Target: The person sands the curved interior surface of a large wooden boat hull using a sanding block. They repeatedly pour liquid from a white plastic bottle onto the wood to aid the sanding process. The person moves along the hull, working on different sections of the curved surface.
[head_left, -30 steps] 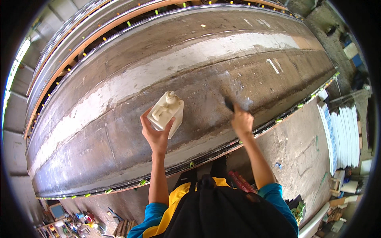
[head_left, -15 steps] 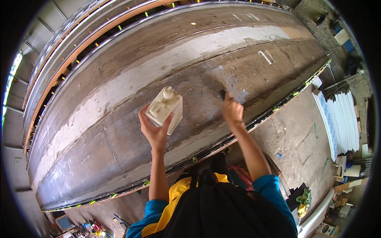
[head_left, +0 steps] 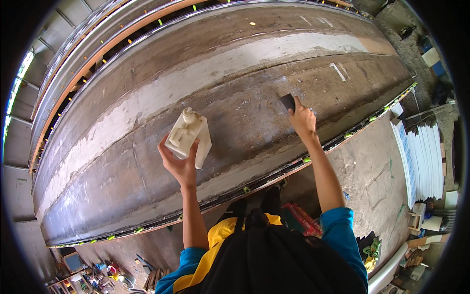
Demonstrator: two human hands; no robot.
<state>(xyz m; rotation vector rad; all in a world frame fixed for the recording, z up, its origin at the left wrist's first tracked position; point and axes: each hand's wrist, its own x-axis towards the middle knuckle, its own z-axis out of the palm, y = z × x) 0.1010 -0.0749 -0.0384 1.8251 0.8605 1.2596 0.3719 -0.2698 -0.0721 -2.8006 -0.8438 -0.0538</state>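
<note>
A white jug (head_left: pixel 188 137) sits in a person's left grip (head_left: pixel 179 169), which is clasped about its near end, thumb along the right side and fingers along the left, with the neck beyond the fingertips. The right grip (head_left: pixel 304 120), well apart to the right, is closed on a dark, flat scraper (head_left: pixel 287 102) that juts out past the fingers, up and left. Both are over a curved brown surface (head_left: pixel 254 117), below its pale band (head_left: pixel 210 66); whether the scraper touches it is unclear.
</note>
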